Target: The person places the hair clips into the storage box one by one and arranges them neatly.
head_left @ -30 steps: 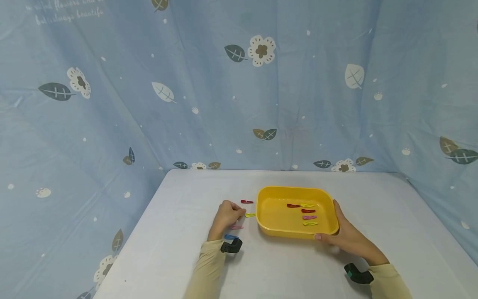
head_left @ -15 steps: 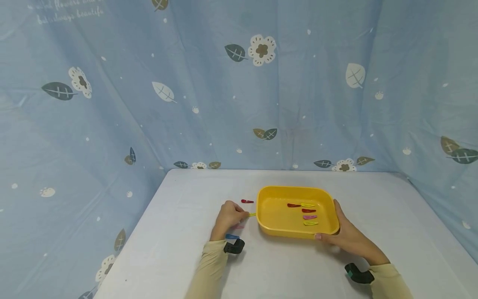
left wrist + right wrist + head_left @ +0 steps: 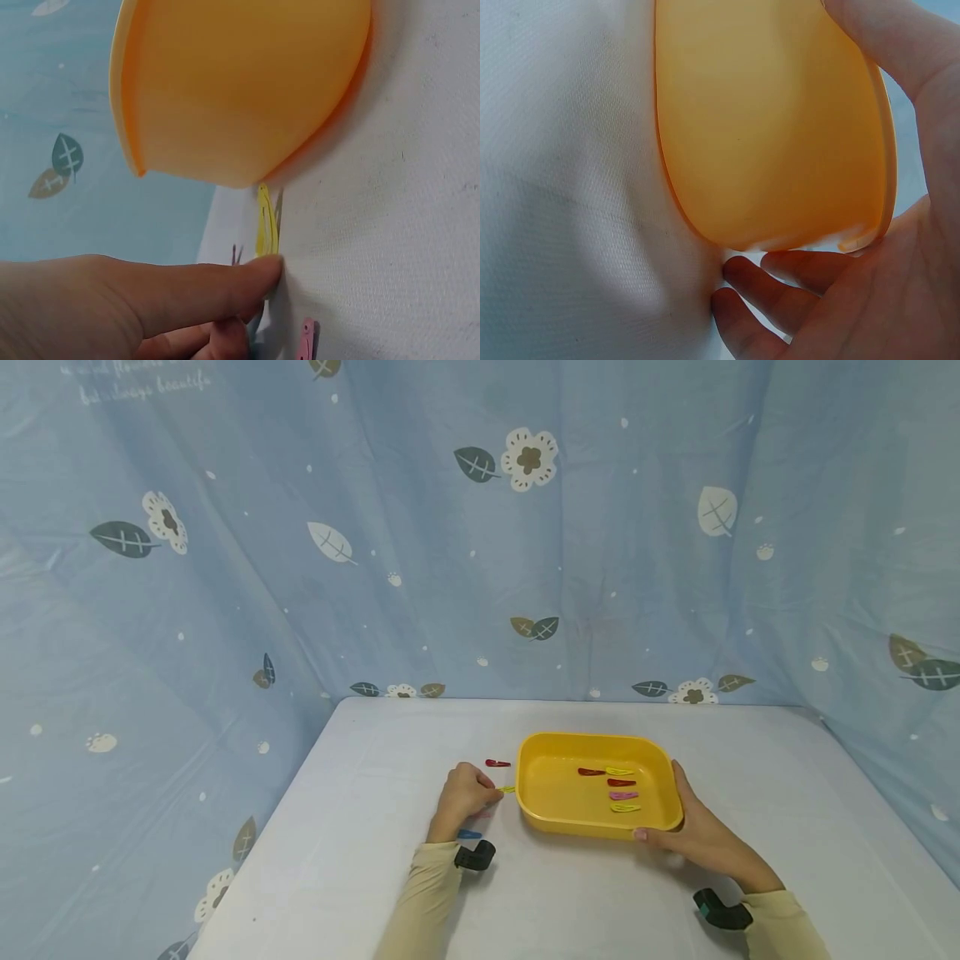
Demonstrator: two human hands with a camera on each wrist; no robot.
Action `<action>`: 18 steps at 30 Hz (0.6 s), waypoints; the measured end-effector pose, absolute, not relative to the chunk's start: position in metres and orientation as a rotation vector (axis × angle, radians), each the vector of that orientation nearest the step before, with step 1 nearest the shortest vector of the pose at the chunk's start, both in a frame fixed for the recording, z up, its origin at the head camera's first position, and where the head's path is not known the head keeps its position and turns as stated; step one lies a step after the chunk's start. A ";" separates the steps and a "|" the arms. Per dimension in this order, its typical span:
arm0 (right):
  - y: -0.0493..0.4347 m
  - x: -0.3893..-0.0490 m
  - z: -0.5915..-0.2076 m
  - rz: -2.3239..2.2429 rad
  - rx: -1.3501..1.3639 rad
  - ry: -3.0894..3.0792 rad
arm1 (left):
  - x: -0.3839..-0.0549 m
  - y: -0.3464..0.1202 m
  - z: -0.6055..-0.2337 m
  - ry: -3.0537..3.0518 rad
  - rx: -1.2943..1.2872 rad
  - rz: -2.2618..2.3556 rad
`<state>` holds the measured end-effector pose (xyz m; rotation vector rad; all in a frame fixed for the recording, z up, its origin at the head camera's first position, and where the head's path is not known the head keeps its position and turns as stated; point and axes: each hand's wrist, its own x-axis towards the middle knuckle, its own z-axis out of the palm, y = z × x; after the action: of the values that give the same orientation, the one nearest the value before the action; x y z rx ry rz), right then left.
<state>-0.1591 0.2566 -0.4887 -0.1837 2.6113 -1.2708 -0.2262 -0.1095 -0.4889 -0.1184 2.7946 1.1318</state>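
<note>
My left hand [image 3: 463, 793] pinches a yellow snap hair clip [image 3: 264, 221] by one end, its other end pointing at the yellow plastic tray [image 3: 570, 828]. In the left wrist view the clip's tip comes right up to the tray's base. My right hand [image 3: 708, 835] grips the tray's right end, thumb at the front corner and fingers around the side. Inside the tray lie several clips: a red clip [image 3: 590, 772], a yellow clip [image 3: 619, 771], a second red clip [image 3: 621, 782], a pink clip [image 3: 623, 795] and another yellow clip [image 3: 625, 807].
Left of the tray, a red clip [image 3: 498, 763] lies beyond my left hand. A pink clip [image 3: 306, 341] and a blue clip [image 3: 470, 834] lie on its near side, partly hidden. The white-covered table [image 3: 600, 902] ends at a blue patterned curtain [image 3: 420, 568].
My left hand has shifted slightly right, its fingertips now covering one end of the yellow clip, which sits slightly closer to the tray. The right hand and tray stay in place.
</note>
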 end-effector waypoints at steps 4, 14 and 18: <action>0.256 -0.159 -0.488 -1.262 -0.191 2.625 | -0.227 -0.110 -0.489 2.790 -0.129 1.118; 0.256 -0.160 -0.490 -1.254 -0.185 2.627 | -0.227 -0.118 -0.488 2.747 -0.113 1.143; 0.256 -0.160 -0.490 -1.250 -0.173 2.624 | -0.227 -0.121 -0.487 2.718 -0.108 1.177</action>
<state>-0.1596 0.2563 -0.4901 -0.1734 2.6239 -1.2503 -0.2274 -0.1211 -0.4870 -0.1083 2.7178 1.1768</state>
